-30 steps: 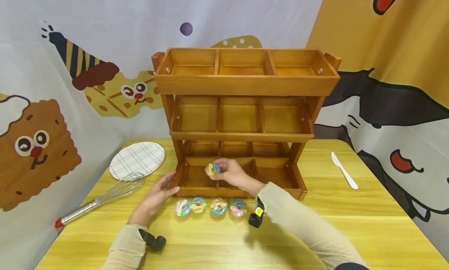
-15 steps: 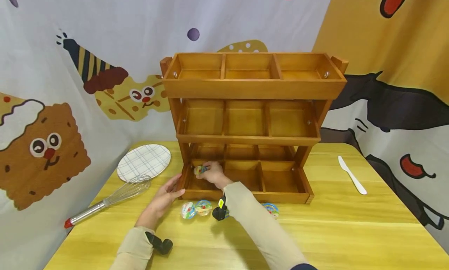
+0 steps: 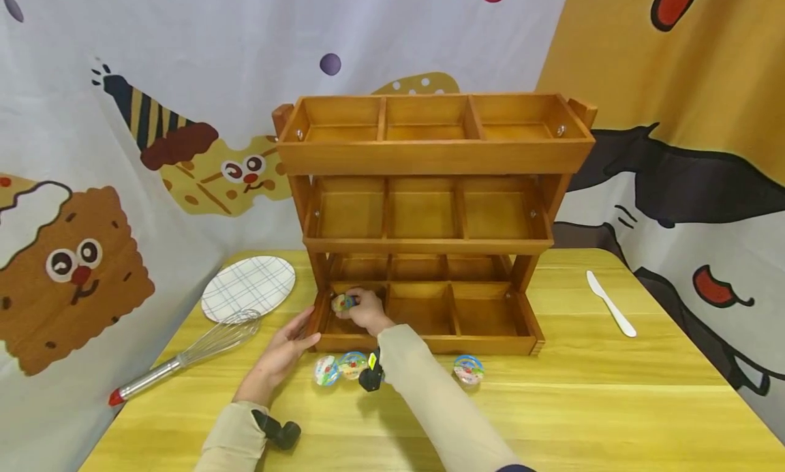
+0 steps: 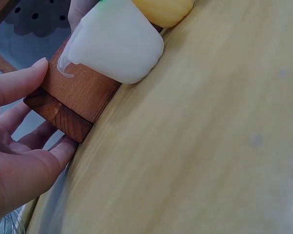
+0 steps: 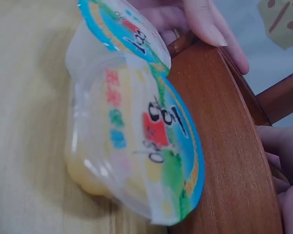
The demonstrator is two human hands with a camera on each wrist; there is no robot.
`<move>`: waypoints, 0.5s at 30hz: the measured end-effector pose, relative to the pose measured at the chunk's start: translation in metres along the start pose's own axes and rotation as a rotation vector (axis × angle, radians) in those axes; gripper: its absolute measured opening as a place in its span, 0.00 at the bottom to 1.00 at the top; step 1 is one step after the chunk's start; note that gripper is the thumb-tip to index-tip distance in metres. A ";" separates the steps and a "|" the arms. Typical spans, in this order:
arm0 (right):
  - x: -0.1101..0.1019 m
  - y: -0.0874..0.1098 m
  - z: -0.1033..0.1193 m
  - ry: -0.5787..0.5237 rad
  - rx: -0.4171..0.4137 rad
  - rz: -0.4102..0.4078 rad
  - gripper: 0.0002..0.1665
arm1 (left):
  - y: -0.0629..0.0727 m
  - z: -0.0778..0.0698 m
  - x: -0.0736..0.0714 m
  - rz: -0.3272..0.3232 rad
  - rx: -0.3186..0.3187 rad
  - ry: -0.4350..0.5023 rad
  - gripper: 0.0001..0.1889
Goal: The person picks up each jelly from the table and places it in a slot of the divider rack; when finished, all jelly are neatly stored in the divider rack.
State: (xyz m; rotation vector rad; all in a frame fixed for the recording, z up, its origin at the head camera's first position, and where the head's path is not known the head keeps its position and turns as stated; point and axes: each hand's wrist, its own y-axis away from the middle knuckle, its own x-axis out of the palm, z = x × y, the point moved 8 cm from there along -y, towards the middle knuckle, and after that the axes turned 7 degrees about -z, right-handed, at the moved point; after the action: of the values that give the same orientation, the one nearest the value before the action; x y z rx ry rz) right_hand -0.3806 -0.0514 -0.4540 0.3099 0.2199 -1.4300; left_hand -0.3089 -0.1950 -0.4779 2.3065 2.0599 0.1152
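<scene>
My right hand [image 3: 366, 311] pinches a small jelly cup [image 3: 342, 304] with a printed lid inside the left compartment of the wooden rack's bottom tray. In the right wrist view only some fingers [image 5: 289, 158] of that hand show behind the front board, and the held cup is hidden. My left hand [image 3: 283, 349] grips the tray's left front corner, thumb at the front board [image 4: 80, 87], fingers around the end. On the table before the tray lie a white jelly cup [image 3: 327, 370] and a yellow jelly cup [image 3: 352, 365], side by side. Another jelly cup [image 3: 469, 370] lies further right.
The wooden rack [image 3: 429, 157] stands in tiers with divided compartments. Left of it are a checked oval plate [image 3: 248, 288] and a whisk [image 3: 184, 358]. A white knife [image 3: 611, 304] lies at right. Patterned cloth [image 3: 214, 50] hangs behind. My right forearm covers part of the table.
My right hand has carried the jelly cup left and down into the left compartment. Its forearm now covers middle cups seen earlier and uncovers the rightmost one. The left hand stays at the corner.
</scene>
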 end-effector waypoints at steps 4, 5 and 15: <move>-0.003 -0.003 -0.001 -0.026 0.006 -0.010 0.33 | -0.003 -0.002 0.004 0.008 0.006 0.010 0.37; -0.003 -0.003 -0.002 -0.029 0.011 -0.013 0.33 | -0.003 -0.002 0.004 0.007 0.007 0.012 0.37; 0.000 0.000 0.004 0.002 -0.045 -0.032 0.40 | -0.003 0.002 0.001 0.008 0.009 0.010 0.36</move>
State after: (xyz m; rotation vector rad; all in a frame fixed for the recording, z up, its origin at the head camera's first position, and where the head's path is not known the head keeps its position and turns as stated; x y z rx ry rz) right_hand -0.3803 -0.0526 -0.4501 0.2719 0.2594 -1.4543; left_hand -0.3121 -0.1940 -0.4797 2.3250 2.0600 0.1187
